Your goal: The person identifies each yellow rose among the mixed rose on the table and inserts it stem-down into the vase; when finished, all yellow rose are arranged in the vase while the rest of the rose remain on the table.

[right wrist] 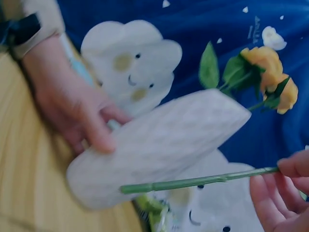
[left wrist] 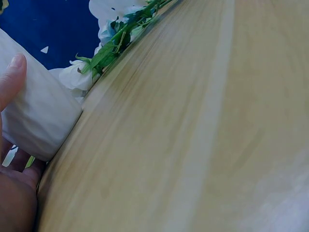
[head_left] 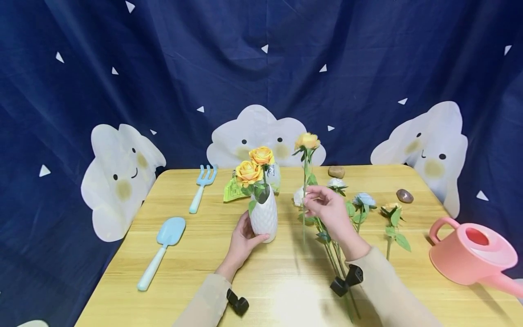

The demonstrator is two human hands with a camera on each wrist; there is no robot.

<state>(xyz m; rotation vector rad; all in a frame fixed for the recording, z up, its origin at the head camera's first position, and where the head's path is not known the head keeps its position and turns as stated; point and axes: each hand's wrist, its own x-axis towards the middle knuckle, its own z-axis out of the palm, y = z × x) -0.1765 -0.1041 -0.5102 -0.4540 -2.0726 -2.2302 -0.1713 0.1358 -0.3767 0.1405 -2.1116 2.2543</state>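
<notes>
A white textured vase (head_left: 264, 219) stands on the wooden table, with two yellow-orange artificial roses (head_left: 250, 173) leaning out of its slanted mouth. My left hand (head_left: 242, 240) grips the vase low on its side, thumb across the front. To the right of the vase, my right hand (head_left: 327, 210) pinches the green stem of another yellow rose (head_left: 307, 141), held upright with its bloom above the fingers. In the right wrist view the bare end of that stem (right wrist: 193, 182) overlaps the vase's lower part.
Blue and white artificial roses (head_left: 362, 200) lie to the right, with a pale yellow one (head_left: 391, 213) beyond. A pink watering can (head_left: 470, 254) stands at far right. Two stones (head_left: 404, 195) sit near the back. Left lie a blue toy shovel (head_left: 163, 247) and fork (head_left: 201, 188). A green packet (head_left: 234, 190) is behind the vase.
</notes>
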